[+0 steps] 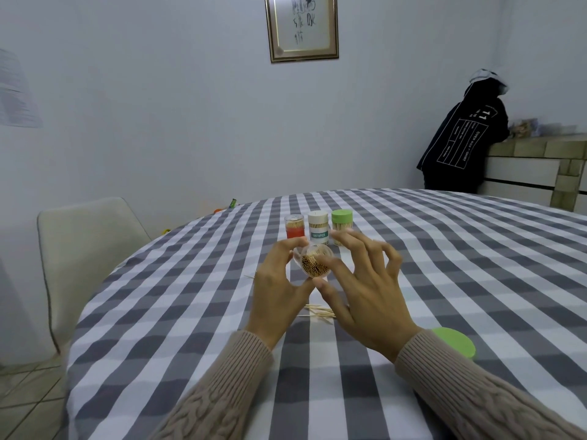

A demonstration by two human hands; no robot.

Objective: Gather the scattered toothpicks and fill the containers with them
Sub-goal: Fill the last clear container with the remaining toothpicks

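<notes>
Dim, cool, even light; soft shadows, wide-angle bending at edges, slight blur.

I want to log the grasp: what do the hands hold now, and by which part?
The left hand holds an open clear jar of toothpicks by its side wall, tilted toward the camera. The right hand touches its rim with a fingertip, holding nothing.

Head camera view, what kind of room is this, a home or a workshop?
Most likely a home dining room: a round table under a checked tablecloth, a padded chair beside it, and a framed picture on the plain wall.
</notes>
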